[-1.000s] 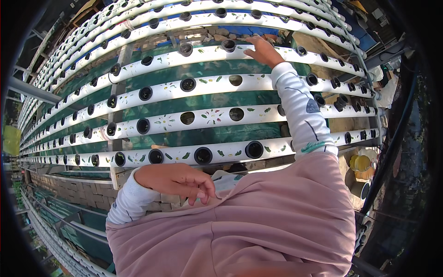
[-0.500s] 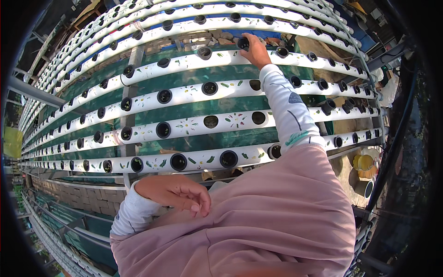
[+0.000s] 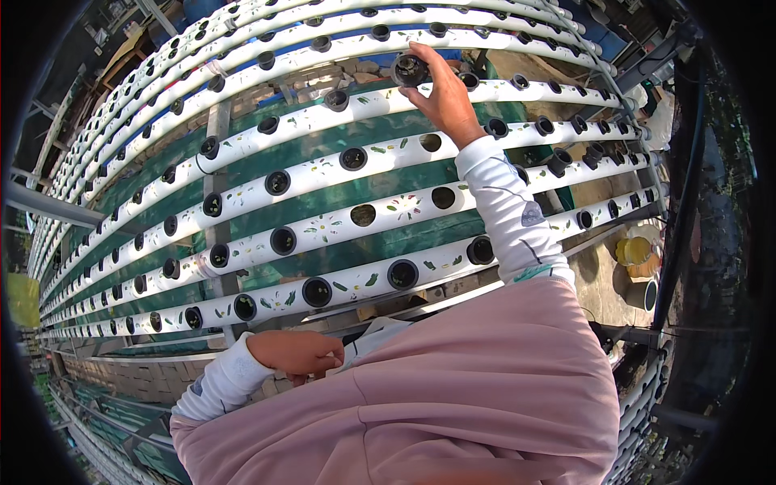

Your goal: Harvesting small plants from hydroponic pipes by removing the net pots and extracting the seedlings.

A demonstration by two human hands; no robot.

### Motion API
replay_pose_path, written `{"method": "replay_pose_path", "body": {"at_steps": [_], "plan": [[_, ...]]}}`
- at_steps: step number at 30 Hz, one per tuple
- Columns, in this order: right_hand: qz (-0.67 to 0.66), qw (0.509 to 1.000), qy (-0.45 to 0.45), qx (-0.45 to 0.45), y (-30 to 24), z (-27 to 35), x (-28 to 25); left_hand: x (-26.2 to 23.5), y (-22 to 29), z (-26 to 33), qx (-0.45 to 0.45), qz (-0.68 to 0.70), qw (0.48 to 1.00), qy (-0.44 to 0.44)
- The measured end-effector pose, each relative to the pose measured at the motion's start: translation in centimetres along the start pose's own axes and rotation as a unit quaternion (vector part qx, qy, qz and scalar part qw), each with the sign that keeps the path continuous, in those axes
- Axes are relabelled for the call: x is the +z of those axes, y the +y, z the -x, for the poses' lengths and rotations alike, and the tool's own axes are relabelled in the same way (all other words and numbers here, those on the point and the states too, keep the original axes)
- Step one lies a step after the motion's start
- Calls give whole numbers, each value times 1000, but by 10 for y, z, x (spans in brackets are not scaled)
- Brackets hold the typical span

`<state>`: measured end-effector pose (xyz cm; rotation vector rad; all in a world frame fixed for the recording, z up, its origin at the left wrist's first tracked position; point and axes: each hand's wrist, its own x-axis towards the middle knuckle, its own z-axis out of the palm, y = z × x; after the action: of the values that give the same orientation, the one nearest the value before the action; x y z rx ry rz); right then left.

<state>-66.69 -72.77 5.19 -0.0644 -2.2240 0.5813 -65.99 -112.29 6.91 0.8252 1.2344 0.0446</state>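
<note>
My right hand (image 3: pixel 444 93) is stretched out far ahead, with thumb and fingers gripping the rim of a black net pot (image 3: pixel 409 71). The pot is tilted so that its inside faces me; some dark matter shows in it. It hangs over the far side of a long white pipe (image 3: pixel 303 112), clear of that pipe's holes. Close to my body, at the lower left, my left hand (image 3: pixel 295 353) is curled closed, and I see nothing in it. Its palm is hidden.
Many parallel white pipes carry black pots and leaf-shaped marks. Nearer pipes have uncovered holes (image 3: pixel 363 216), (image 3: pixel 443 198). Green sheeting (image 3: pixel 404 234) spreads beneath. A grey metal beam (image 3: pixel 56 202) crosses at left. A yellow container (image 3: pixel 635 250) stands on the ground at right.
My right hand has lifted and tilted the pot, turning its mouth toward me. My left hand has dropped left with its fingers drawn in. The whole view has shifted slightly.
</note>
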Motion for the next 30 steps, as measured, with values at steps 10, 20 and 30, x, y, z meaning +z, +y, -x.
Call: {"method": "replay_pose_path", "body": {"at_steps": [10, 20, 30], "plan": [[-19, 993, 109, -46, -60, 31, -60, -12, -19, -17, 86, -67, 977, -182], [-114, 981, 159, 14, -96, 74, -99, -41, 29, -6, 401, 17, 894, -201], [-37, 974, 207, 85, -121, 110, -107, 26, 115, 18, 713, 21, 676, -185]]}}
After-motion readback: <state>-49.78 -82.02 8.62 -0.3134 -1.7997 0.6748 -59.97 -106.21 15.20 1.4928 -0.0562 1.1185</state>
